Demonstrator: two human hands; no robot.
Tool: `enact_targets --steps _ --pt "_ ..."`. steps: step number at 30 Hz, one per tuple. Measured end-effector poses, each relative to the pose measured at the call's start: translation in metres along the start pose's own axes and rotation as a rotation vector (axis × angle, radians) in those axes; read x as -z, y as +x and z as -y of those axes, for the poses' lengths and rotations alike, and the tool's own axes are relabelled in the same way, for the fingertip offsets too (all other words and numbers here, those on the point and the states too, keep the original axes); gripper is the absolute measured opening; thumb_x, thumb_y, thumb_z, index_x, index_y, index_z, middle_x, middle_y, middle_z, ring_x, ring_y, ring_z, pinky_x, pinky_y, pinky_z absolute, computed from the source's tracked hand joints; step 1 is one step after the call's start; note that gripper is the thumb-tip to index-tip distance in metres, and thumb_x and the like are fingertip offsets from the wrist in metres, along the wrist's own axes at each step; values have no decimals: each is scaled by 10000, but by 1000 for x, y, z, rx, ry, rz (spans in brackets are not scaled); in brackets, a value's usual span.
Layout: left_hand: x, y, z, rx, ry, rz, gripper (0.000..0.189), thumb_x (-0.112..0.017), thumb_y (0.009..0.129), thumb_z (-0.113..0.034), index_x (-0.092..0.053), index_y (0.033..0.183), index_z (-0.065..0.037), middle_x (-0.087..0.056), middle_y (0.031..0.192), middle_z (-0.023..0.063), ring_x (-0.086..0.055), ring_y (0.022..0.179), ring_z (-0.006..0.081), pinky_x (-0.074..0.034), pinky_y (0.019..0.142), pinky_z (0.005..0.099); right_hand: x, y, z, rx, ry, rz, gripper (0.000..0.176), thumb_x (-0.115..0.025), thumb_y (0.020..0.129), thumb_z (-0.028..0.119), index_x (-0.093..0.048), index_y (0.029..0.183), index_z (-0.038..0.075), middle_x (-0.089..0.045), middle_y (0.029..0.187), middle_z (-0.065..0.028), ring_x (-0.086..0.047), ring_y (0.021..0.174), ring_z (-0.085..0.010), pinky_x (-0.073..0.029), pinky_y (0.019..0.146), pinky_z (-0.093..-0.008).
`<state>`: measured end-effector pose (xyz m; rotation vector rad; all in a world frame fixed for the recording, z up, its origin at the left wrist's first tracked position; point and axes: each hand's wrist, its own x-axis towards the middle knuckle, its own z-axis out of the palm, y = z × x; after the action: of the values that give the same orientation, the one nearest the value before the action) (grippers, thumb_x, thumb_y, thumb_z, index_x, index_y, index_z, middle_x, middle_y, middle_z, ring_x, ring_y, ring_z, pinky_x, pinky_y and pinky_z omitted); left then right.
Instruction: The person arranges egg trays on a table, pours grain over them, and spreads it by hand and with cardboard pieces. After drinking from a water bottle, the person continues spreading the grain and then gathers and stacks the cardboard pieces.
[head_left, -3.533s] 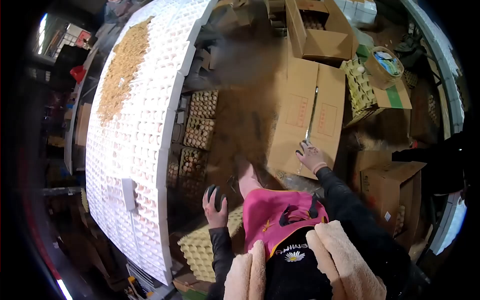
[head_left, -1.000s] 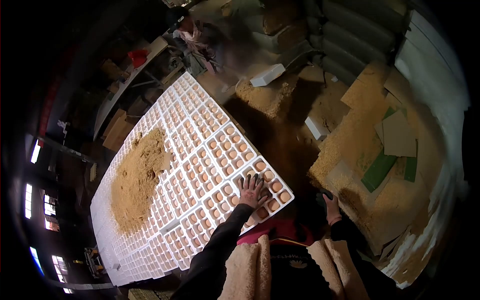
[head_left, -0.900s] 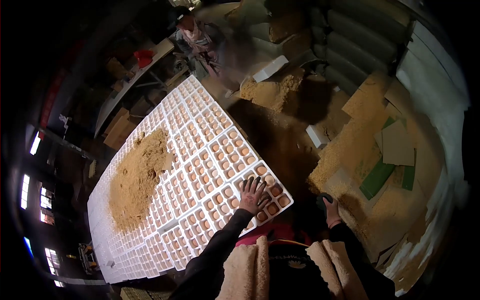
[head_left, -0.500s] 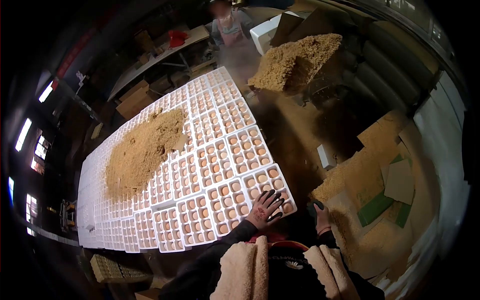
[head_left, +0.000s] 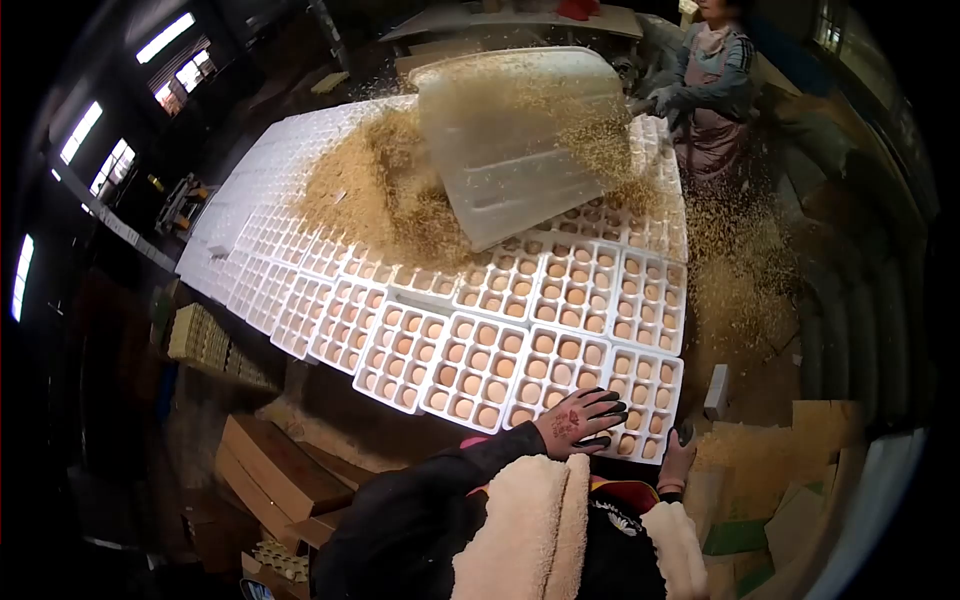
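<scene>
My left hand (head_left: pixel 582 423), in a pink glove with dark fingertips, lies with spread fingers over a white foam tray (head_left: pixel 553 373) of round, pale brown items at the near edge. Gloved too, my right hand (head_left: pixel 678 462) is beside the near right corner of the tray array, its fingers upright; whether they hold anything is unclear. Rows of such trays cover the large surface. A heap of tan, sawdust-like material (head_left: pixel 350 190) lies on them farther off. Above the trays a large translucent container (head_left: pixel 515 140) is tipped, with loose material flying around it.
Another person (head_left: pixel 715 90) in an apron stands at the far right, hands near the container. Cardboard boxes (head_left: pixel 280 470) are at the lower left. A white block (head_left: pixel 716 391) and cardboard pieces (head_left: pixel 770 450) lie at the right. Dark rolls or sacks line the right side.
The view has turned left. The large container is now over the trays, and material scatters from it. The other person now stands beside the trays. My left hand remains on the near trays.
</scene>
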<state>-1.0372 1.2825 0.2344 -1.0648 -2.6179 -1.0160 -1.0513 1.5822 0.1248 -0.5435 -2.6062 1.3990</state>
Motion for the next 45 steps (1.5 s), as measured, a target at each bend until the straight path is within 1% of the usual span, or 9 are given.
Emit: enact_targets --steps 13,20,24,26,31,33,35,41,45 --pt "202 -99 191 288 119 -730 447 -662 745 -36 -555 1179 -18 -534 1232 201 -506 1156 389 -413 971 475 -202 -4 239 322 60 368 425 -593 843 43 -494 1253 -13 -568 1213 -159 -561 1101 -256 -444 915 -316" --pt "262 -127 318 721 -560 -1279 353 -520 918 -63 -506 1247 63 -573 1196 143 -554 1091 220 -430 961 323 -307 81 342 554 117 -42 380 -610 846 75 -518 1206 -6 -627 1039 -157 -617 923 -279 -479 824 -343" --pt "292 -141 373 818 -1467 -1201 404 -475 959 -448 -504 1145 -91 -503 828 16 -560 779 169 -512 695 328 -319 156 391 375 427 -78 425 -620 887 251 -519 1217 3 -612 1047 -105 -577 966 -180 -467 819 -297" --pt "312 -147 406 747 -1746 -1079 545 -456 938 -525 -458 1252 -79 -549 1055 99 -612 909 281 -530 789 519 -328 199 403 80 703 191 403 -568 915 338 -581 1166 24 -599 1075 -67 -546 988 -129 -445 828 -273" --pt "313 -117 440 563 -1088 -662 584 -508 931 -442 -326 1383 -119 -424 1322 163 -563 1067 398 -498 826 620 -380 292 384 44 439 491 253 -602 864 249 -660 1002 45 -604 1100 -70 -566 991 -166 -444 835 -312" --pt "313 -102 433 692 -1170 -542 525 -527 936 -357 -359 1360 -97 -446 1293 178 -565 1060 400 -526 797 581 -382 229 431 1071 -627 152 376 -553 806 132 -586 1161 12 -632 1063 -195 -608 934 -324 -461 790 -389" --pt "321 -80 416 1116 -1570 -594 391 -535 949 -244 -465 1277 -43 -548 1148 182 -591 996 362 -567 763 499 -388 182 453 997 -257 332 629 -495 766 36 -380 1380 113 -520 1250 -234 -548 1073 -366 -455 909 -409" --pt "270 -81 369 962 -1648 -916 302 -515 955 -115 -473 1212 38 -574 1096 143 -612 978 330 -549 832 435 -373 121 457 1282 -733 460 601 -519 740 -4 -466 1320 145 -568 1239 -145 -538 1140 -311 -454 921 -384" --pt "216 -130 339 675 -508 -687 497 -591 839 19 -426 1307 23 -585 1163 160 -615 838 211 -524 749 322 -350 99 438 1289 -613 334 581 -538 722 -1 -491 1284 139 -567 1217 -132 -539 1104 -326 -459 895 -414"
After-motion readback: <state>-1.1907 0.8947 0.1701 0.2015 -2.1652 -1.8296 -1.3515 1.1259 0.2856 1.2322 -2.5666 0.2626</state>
